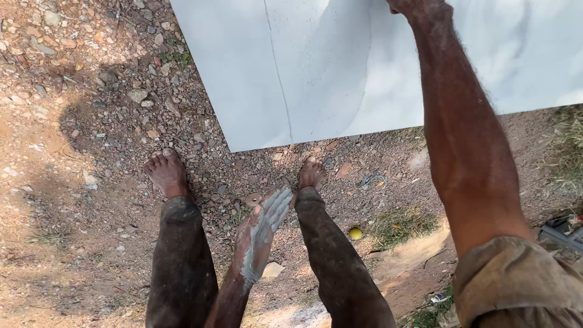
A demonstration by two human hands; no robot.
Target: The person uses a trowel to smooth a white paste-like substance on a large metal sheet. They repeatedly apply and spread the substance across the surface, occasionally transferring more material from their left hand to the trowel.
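Observation:
A large white marble-look slab (328, 67) with a thin grey line across it fills the upper middle, above stony ground. My right hand (416, 6) reaches up to the slab's far part at the top edge of the view; only its wrist end shows, so its grip is hidden. My left hand (270, 215) hangs low between my legs, fingers straight and apart, smeared with grey paste, holding nothing. My bare feet (167, 173) stand on the gravel just in front of the slab's near edge.
Reddish gravel and loose stones (109, 79) cover the ground. A small yellow ball-like object (355, 233) lies by a grass tuft (401, 225). Dark tools or debris (562, 231) sit at the right edge.

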